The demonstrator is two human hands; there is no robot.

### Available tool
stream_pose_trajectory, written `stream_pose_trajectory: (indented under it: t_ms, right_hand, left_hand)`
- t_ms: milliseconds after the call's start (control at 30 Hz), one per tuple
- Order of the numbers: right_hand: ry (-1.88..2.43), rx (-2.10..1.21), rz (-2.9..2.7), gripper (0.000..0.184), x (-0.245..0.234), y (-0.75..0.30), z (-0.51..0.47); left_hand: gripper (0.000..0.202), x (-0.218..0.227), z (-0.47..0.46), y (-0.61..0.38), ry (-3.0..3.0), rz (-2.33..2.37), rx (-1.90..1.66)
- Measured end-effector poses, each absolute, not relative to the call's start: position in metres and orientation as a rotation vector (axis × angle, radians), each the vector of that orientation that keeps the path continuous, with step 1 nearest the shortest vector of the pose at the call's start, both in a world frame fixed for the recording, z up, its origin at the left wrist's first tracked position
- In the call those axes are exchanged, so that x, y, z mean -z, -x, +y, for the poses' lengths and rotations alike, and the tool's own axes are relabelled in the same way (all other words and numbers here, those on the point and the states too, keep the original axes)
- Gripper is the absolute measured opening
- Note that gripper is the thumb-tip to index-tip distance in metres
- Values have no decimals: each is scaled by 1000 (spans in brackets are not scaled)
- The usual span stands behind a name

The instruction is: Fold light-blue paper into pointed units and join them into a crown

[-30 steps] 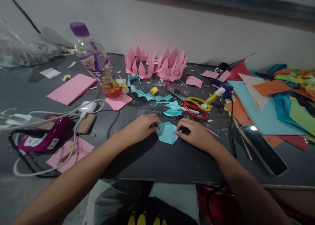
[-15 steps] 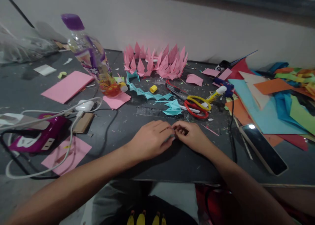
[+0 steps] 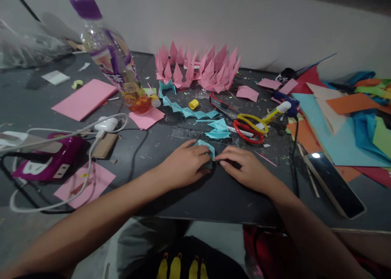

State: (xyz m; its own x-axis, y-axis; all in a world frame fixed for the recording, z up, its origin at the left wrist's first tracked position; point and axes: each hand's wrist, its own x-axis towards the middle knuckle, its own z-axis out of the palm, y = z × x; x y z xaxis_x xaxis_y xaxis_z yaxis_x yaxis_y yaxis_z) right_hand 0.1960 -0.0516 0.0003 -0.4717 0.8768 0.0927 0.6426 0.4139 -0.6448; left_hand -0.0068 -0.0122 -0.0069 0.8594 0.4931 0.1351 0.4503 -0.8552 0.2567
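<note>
A small folded light-blue paper (image 3: 209,145) lies on the dark tabletop, largely covered by my left hand (image 3: 191,163). The bent fingers of that hand press over the paper and hold it down. From the right, my right hand (image 3: 246,167) meets the paper's edge with index finger and thumb drawn close together at its corner. Just beyond the hands sits another folded light-blue piece (image 3: 218,129). Behind it, a chain of light-blue folded units (image 3: 186,112) curves leftward. A ring of pink folded paper points (image 3: 210,73) stands near the wall.
Yellow-and-red-handled scissors (image 3: 249,128) and a glue stick (image 3: 275,113) lie right of centre. A phone (image 3: 334,185) rests at the right, near coloured paper sheets (image 3: 330,132). Leftward are a drink bottle (image 3: 117,67), pink sheets (image 3: 84,99) and a purple device (image 3: 50,157) with cables.
My hands have moved slightly apart, and the light-blue paper now shows between them. My right fingers have uncurled somewhat. The whole view has shifted a little.
</note>
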Motion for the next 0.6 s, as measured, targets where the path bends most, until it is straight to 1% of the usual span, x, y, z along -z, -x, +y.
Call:
stream_pose_trajectory:
  t_ms: [67, 167, 233, 367, 433, 600]
  right_hand:
    - [1263, -590, -2304, 24, 3, -200, -49]
    - [1202, -437, -2389, 31, 9, -203, -45]
    - [1160, -446, -2461, 30, 9, -204, -44]
    - [1105, -534, -2595, 21, 5, -207, -43]
    - [1122, -542, -2610, 20, 4, -211, -44]
    - [1177, -647, -2571, 19, 6, -220, -45]
  left_hand:
    - [15, 8, -10, 9, -2837, 645, -303]
    - [15, 7, -8, 12, -2868, 591, -316]
    - [17, 4, -7, 13, -2894, 585, -295]
    - [15, -1, -13, 11, -2957, 583, -233]
    - [17, -2, -19, 9, -3010, 582, -226]
    - [16, -4, -37, 6, -3078, 545, -123]
